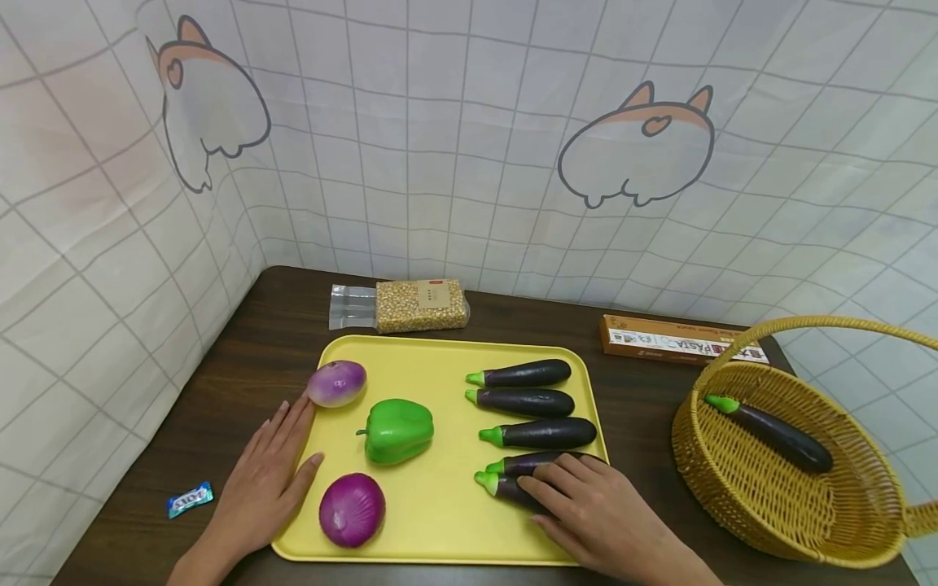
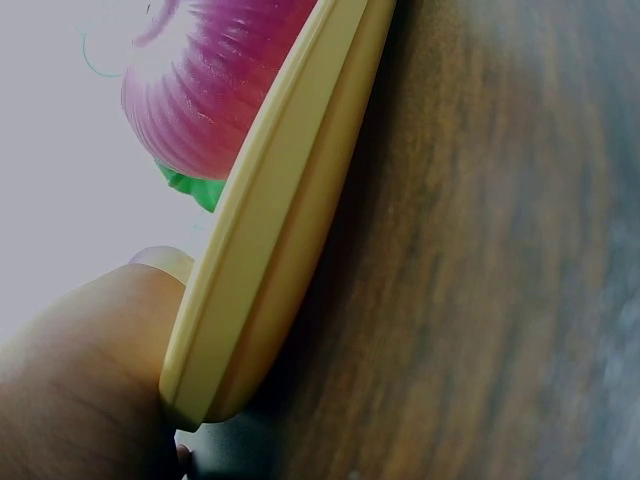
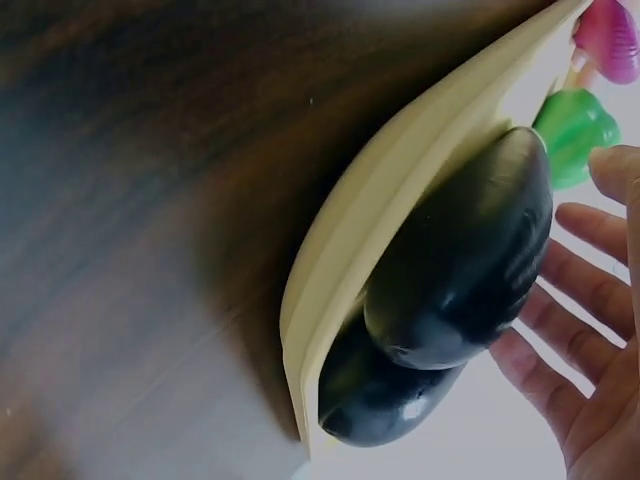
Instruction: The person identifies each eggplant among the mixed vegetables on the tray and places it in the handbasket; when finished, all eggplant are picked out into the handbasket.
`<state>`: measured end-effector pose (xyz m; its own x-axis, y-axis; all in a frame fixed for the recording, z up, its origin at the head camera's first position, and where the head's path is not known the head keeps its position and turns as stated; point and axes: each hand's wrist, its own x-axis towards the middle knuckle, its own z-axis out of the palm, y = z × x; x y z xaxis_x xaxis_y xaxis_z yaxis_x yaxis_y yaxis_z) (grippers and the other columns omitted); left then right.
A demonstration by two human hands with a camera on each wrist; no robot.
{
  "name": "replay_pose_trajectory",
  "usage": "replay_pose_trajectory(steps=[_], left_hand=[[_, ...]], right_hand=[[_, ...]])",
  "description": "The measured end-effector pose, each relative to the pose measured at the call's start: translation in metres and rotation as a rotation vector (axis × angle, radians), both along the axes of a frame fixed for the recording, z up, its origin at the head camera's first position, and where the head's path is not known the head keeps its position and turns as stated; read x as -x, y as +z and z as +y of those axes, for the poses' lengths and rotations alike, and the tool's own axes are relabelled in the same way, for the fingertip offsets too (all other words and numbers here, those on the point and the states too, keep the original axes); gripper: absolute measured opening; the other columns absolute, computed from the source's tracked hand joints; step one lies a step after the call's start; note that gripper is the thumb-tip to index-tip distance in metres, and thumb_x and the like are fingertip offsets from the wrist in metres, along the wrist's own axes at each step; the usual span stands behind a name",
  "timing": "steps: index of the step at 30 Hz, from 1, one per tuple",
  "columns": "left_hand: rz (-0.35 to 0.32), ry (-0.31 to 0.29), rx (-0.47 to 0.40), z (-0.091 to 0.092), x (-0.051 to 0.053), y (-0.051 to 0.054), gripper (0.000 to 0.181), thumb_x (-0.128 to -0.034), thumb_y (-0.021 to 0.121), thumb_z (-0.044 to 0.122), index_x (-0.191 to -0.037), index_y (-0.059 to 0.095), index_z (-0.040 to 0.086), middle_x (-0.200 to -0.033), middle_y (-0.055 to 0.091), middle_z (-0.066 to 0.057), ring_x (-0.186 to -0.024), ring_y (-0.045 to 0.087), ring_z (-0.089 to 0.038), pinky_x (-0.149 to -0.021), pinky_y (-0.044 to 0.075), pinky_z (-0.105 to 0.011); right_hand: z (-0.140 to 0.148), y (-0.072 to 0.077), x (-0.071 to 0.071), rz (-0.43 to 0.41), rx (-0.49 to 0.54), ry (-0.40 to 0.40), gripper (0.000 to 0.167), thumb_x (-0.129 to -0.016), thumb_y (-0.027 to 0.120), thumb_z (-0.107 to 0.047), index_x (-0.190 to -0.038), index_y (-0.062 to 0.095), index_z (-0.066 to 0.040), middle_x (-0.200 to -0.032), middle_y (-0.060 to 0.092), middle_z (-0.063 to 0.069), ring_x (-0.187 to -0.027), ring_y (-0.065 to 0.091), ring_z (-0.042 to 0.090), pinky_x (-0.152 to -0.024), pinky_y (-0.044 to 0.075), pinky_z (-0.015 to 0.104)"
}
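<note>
My left hand [image 1: 256, 482] lies along the left edge of the yellow tray [image 1: 440, 521], fingers straight and thumb over the rim. Its fingertips come close to a purple-and-white turnip-like vegetable [image 1: 337, 383]. A purple onion [image 1: 352, 510] and a green bell pepper [image 1: 399, 431] sit nearby on the tray. Dark eggplants [image 1: 538, 433] form a column at the tray's right, stems pointing left. Over the two nearest ones rests my right hand [image 1: 597, 509], partly hiding them. In the right wrist view its loosely bent fingers [image 3: 590, 285] are beside an eggplant [image 3: 470, 260], without closing round it.
To the right stands a wicker basket [image 1: 685, 456] with a tall handle and one eggplant [image 1: 780, 439] inside. A pasta box [image 1: 677, 340] and a bag of yellow beans or grains [image 1: 421, 305] lie behind the tray. A small blue wrapped packet [image 1: 190, 500] is at left.
</note>
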<state>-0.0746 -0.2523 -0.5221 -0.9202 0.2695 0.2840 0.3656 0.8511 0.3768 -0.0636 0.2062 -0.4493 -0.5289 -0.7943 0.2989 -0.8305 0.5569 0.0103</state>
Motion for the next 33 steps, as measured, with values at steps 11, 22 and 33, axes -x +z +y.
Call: replay_pose_trajectory(steps=[11, 22, 33], left_hand=[[-0.001, -0.009, -0.002, -0.001, 0.000, 0.002, 0.073, -0.1109, 0.054, 0.031, -0.170, 0.018, 0.007, -0.174, 0.020, -0.012, -0.157, 0.020, -0.043, -0.129, 0.003, -0.042], [-0.019, -0.001, -0.005, -0.001, -0.001, 0.003, 0.073, -0.1110, 0.053, 0.032, -0.170, 0.017, 0.008, -0.175, 0.018, -0.011, -0.157, 0.018, -0.041, -0.129, 0.001, -0.040], [-0.009, 0.000, -0.004, 0.000, 0.000, 0.001, 0.073, -0.1107, 0.054, 0.032, -0.170, 0.018, 0.009, -0.175, 0.018, -0.010, -0.157, 0.018, -0.042, -0.129, 0.002, -0.042]], right_hand=[[-0.008, -0.011, -0.006, -0.024, 0.003, 0.021, 0.046, -0.100, 0.074, -0.041, -0.140, 0.067, -0.019, -0.119, 0.065, -0.005, -0.100, 0.066, 0.016, -0.083, 0.060, 0.039], [-0.012, -0.023, -0.010, -0.142, -0.030, -0.016, 0.053, -0.103, 0.069, -0.045, -0.149, 0.059, -0.019, -0.123, 0.063, -0.006, -0.103, 0.063, 0.011, -0.081, 0.060, 0.035], [-0.017, -0.020, -0.012, -0.189, -0.038, -0.062, 0.050, -0.099, 0.069, -0.028, -0.147, 0.060, -0.023, -0.104, 0.052, -0.011, -0.079, 0.046, 0.003, -0.061, 0.044, 0.020]])
